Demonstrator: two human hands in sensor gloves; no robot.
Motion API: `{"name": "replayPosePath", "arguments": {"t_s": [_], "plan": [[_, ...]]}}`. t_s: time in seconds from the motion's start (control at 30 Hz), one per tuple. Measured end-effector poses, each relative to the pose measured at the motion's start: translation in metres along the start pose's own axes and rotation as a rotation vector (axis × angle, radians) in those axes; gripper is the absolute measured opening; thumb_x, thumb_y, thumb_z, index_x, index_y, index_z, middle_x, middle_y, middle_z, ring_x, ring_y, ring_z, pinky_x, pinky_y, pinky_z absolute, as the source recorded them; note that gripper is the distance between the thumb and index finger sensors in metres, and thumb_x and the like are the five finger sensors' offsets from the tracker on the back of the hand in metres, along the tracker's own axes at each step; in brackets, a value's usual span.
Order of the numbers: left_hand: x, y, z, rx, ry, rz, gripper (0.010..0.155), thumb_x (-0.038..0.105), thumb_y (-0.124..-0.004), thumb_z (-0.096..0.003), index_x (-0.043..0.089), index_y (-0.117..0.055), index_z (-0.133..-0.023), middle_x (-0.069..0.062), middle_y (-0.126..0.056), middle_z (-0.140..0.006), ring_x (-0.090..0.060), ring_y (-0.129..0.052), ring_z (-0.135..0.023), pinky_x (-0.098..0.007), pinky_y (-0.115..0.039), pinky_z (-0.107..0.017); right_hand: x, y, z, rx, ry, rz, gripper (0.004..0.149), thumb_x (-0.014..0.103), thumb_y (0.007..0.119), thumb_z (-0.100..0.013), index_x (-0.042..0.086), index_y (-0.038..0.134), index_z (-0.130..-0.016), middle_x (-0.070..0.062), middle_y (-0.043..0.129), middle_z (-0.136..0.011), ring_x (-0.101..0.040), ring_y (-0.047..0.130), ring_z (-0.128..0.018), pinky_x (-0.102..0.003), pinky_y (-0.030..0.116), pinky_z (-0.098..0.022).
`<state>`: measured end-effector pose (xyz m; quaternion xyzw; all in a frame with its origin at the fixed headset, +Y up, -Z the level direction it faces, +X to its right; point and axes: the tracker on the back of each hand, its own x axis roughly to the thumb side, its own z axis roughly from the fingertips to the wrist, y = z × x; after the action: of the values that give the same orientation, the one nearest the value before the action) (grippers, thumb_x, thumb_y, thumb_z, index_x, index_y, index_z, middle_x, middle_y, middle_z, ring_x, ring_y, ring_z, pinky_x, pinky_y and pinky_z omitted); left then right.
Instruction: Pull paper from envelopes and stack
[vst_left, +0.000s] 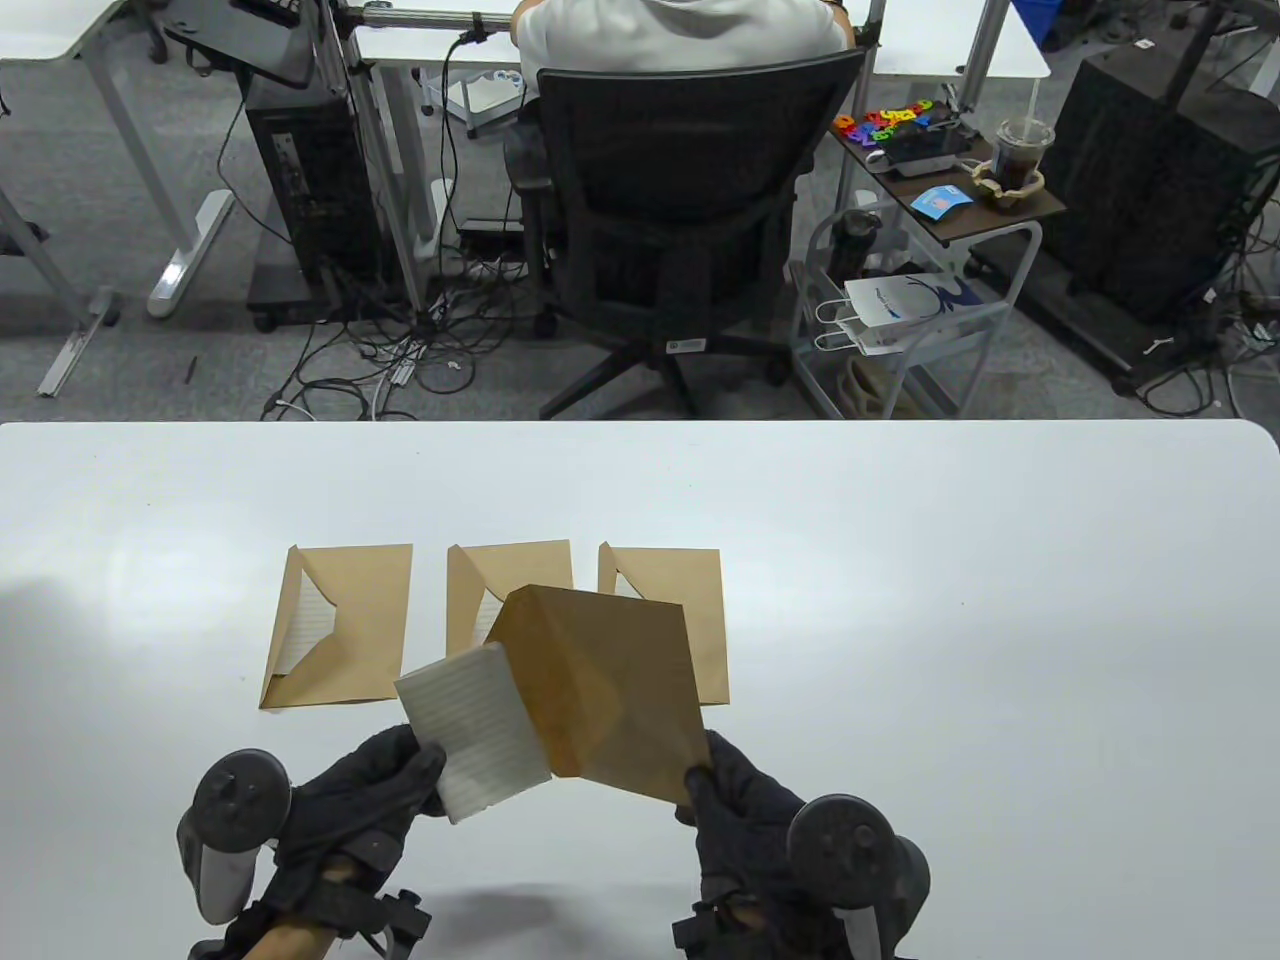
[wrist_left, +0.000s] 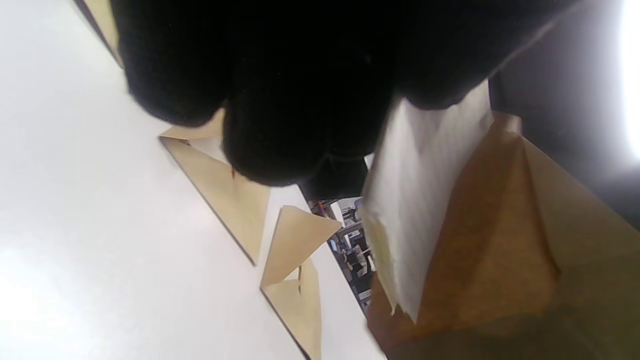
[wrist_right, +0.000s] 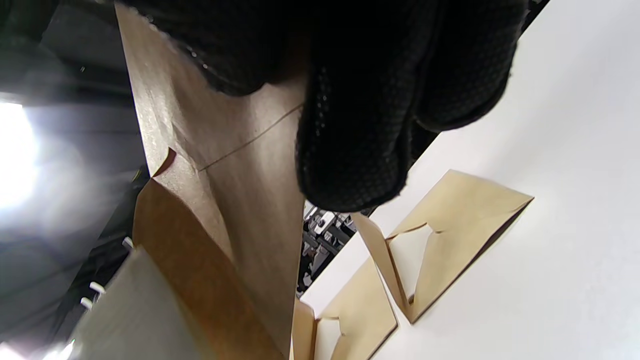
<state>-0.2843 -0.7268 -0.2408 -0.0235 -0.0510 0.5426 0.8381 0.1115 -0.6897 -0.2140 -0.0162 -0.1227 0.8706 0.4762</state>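
Observation:
My right hand (vst_left: 700, 775) grips the lower right corner of a brown envelope (vst_left: 610, 690) held above the table. My left hand (vst_left: 420, 770) pinches a folded white lined paper (vst_left: 475, 730) that sticks halfway out of the envelope's left end. The left wrist view shows the paper (wrist_left: 425, 200) leaving the envelope (wrist_left: 500, 260). The right wrist view shows my fingers (wrist_right: 360, 125) on the envelope (wrist_right: 225, 175). Three more brown envelopes lie in a row on the table: left (vst_left: 345, 625), middle (vst_left: 475, 585), right (vst_left: 690, 590), each with an open flap and white paper inside.
The white table (vst_left: 1000, 620) has its far edge beyond the envelope row. Behind it are an office chair (vst_left: 680, 200) with a seated person, cables on the floor and a side cart (vst_left: 940, 190).

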Motion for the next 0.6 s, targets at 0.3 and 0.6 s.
{"name": "replayPosePath", "arguments": {"t_s": [0.3, 0.6], "plan": [[-0.027, -0.010, -0.003, -0.246, 0.335, -0.039, 0.045, 0.039, -0.092, -0.0441, 0.009, -0.097, -0.077, -0.005, -0.111, -0.053, -0.021, -0.119, -0.030, -0.045, -0.098, -0.031, -0.014, -0.020, -0.011, -0.033, 0.095, -0.089, 0.043, 0.030, 0.085, -0.039, 0.021, 0.087, -0.081, -0.006, 0.106, -0.064, -0.019, 0.114, -0.040, -0.046, 0.090, -0.044], [-0.041, -0.027, -0.007, -0.445, 0.548, -0.272, 0.045, 0.039, -0.093, -0.0448, 0.007, -0.097, -0.076, -0.004, -0.113, -0.049, -0.018, -0.121, -0.025, -0.042, -0.099, -0.028, -0.016, -0.024, -0.013, -0.026, 0.117, -0.095, 0.043, 0.030, 0.085, -0.039, 0.020, 0.087, -0.081, -0.006, 0.106, -0.063, -0.019, 0.114, -0.039, -0.046, 0.090, -0.044]]}}
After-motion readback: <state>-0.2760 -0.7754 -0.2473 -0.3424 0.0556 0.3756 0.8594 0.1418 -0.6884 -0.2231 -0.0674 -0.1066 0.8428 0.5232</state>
